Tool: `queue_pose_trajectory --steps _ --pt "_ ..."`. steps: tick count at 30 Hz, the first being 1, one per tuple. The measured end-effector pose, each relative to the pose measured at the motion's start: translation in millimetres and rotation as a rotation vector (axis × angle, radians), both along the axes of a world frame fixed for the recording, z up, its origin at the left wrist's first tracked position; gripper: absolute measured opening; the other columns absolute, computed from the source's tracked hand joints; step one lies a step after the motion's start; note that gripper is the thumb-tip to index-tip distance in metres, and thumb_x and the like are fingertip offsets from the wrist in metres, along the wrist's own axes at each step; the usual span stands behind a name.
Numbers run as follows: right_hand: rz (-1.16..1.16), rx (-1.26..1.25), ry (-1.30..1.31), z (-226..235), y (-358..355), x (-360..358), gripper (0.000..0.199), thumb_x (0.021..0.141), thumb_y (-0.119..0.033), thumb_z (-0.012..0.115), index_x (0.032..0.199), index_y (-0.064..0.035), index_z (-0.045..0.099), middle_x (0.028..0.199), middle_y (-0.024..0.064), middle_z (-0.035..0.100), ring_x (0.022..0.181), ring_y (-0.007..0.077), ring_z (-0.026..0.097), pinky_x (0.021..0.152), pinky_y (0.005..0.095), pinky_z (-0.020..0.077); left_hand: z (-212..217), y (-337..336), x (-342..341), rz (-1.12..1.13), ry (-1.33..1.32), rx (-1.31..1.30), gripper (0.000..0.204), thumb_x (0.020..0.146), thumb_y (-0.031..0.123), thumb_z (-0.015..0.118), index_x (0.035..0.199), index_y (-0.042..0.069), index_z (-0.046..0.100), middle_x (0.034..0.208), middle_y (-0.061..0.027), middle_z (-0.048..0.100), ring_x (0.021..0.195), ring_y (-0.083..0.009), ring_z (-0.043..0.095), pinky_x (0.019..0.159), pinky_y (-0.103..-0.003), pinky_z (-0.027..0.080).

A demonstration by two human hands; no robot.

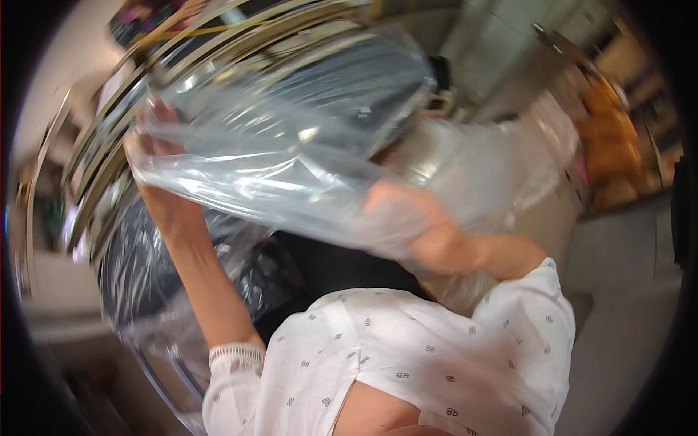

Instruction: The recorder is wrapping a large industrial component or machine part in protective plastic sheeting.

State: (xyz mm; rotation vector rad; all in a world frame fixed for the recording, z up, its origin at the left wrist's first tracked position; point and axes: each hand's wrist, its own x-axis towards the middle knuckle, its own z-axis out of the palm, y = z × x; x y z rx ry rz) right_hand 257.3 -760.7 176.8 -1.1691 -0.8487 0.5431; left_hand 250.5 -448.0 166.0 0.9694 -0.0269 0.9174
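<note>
A clear plastic bag or sheet (283, 171) is stretched between my two hands, creased and glossy. My left hand (156, 142) is raised at the far left end of it, fingers closed on its edge. At the other end, my right hand (414, 221) grips the plastic in front of my chest; it is smeared by motion and its fingers are partly covered by the film. Behind the stretched film lies a dark flat item (349, 87) in clear plastic; I cannot tell what it is. Another plastic-covered dark bundle (145, 261) is beside my left forearm.
More crumpled clear plastic (502, 160) spreads to the right. Long pale rails or slats (254, 43) run across the back left. A stack of orange-brown things (611, 134) stands at far right. Part of another person (149, 18) shows at the top left.
</note>
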Motion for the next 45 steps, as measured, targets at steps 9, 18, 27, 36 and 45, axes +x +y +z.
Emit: queue_pose_trajectory --steps 9,18,27,36,45 --pt "1.016 -0.044 -0.097 -9.3 169.0 -135.5 0.026 0.085 -0.025 0.056 0.101 -0.004 0.052 0.082 0.0027 0.052 0.074 0.0145 0.051 0.069 0.0284 0.0418 -58.0 139.2 -195.8 0.712 0.219 0.55 0.013 0.077 0.005 0.065 0.082 0.007 0.053 0.115 -0.0101 0.049 0.092 -0.0185 0.055 0.079 -0.028 0.048" --pt "0.386 -0.189 -1.122 -85.4 321.3 -23.4 0.047 0.083 -0.032 0.056 0.122 -0.0064 0.047 0.13 0.0117 0.042 0.119 0.0293 0.04 0.098 0.0403 0.0329 -99.8 116.8 -375.7 0.597 1.335 0.546 0.02 0.067 -0.001 0.063 0.086 0.003 0.059 0.095 -0.0029 0.055 0.087 -0.0144 0.053 0.074 -0.024 0.041" --pt "0.335 -0.394 -1.478 -107.4 310.8 -16.1 0.061 0.084 -0.04 0.052 0.134 -0.0119 0.033 0.139 0.0068 0.031 0.129 0.0273 0.027 0.105 0.0463 0.0219 -90.0 164.2 -227.9 0.921 1.123 0.967 0.036 0.076 0.03 0.066 0.097 0.002 0.061 0.094 -0.0101 0.058 0.091 -0.0252 0.055 0.075 -0.03 0.042" --pt "0.328 -0.39 -1.454 -101.3 310.2 -18.4 0.06 0.083 -0.039 0.052 0.133 -0.0114 0.034 0.139 0.0077 0.032 0.129 0.0282 0.028 0.105 0.0456 0.0222 -82.7 205.1 -153.9 0.398 0.924 0.304 0.02 0.074 0.021 0.07 0.077 0.004 0.059 0.074 0.005 0.05 0.067 -0.0046 0.043 0.06 -0.02 0.037" --pt "0.3 -0.381 -1.455 -103.0 309.5 -19.2 0.06 0.083 -0.041 0.052 0.133 -0.0114 0.035 0.139 0.0093 0.031 0.129 0.031 0.026 0.105 0.0456 0.0217 -81.5 204.4 -159.3 0.296 0.758 0.265 0.024 0.078 0.02 0.068 0.093 0.002 0.063 0.078 0.003 0.056 0.071 -0.0048 0.048 0.064 -0.018 0.039"
